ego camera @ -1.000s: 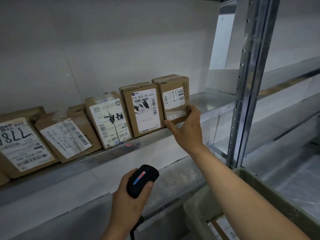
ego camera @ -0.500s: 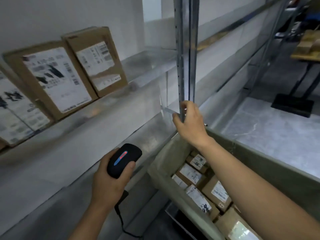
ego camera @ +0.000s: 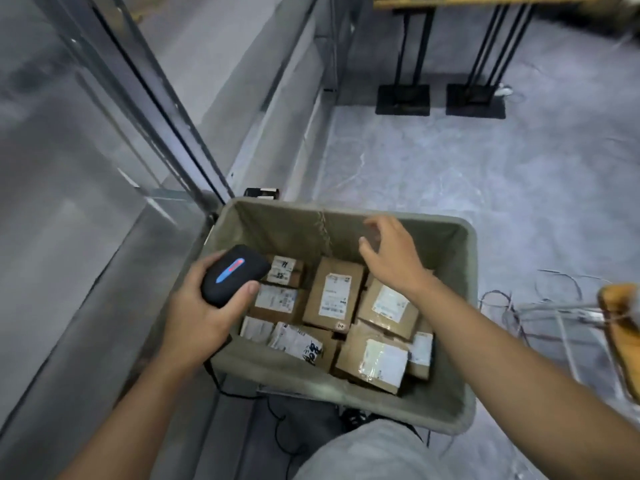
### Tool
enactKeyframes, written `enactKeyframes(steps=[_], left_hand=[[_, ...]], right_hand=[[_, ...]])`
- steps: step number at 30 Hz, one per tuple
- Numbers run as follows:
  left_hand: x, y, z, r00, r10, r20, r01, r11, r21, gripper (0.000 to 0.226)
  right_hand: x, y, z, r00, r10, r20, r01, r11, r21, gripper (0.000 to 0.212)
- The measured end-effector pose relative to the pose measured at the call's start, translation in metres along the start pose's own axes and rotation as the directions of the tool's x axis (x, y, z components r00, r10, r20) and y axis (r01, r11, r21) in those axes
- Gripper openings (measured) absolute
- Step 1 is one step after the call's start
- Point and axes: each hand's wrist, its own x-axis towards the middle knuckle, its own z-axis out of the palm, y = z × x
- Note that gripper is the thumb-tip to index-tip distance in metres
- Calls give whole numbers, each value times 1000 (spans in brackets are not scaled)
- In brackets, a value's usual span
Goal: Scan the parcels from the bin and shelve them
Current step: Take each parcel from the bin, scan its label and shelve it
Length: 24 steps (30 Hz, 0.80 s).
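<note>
A grey-green fabric bin (ego camera: 464, 382) stands on the floor below me, holding several brown cardboard parcels with white labels. One upright parcel (ego camera: 334, 294) lies in the middle, another (ego camera: 388, 308) just right of it. My left hand (ego camera: 204, 310) grips a black handheld scanner (ego camera: 233, 275) with a lit red-blue strip over the bin's left rim. My right hand (ego camera: 391, 254) hovers open above the parcels near the bin's far wall, fingers spread, holding nothing.
A metal shelf unit (ego camera: 86, 188) with an upright post (ego camera: 162, 109) runs along the left. Black stand bases (ego camera: 403, 98) sit on the grey floor beyond. Loose cables (ego camera: 512, 306) and a wire frame (ego camera: 571, 327) lie to the right. The scanner's cord (ego camera: 277, 431) trails below.
My view swung from the shelf down to the bin. My right hand left the shelved parcel, passed the post and now hangs over the bin. The scanner moved over the bin's rim.
</note>
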Motion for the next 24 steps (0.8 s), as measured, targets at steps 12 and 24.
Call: enactKeyframes(steps=[12, 24], left_hand=[[69, 10, 98, 961, 28, 276, -33, 999, 16, 64], [98, -22, 134, 912, -77, 403, 76, 997, 17, 66]], right_hand=[[-27, 127, 24, 821, 571, 21, -569, 820, -64, 52], [-34, 161, 98, 579, 805, 128, -813, 582, 16, 84]])
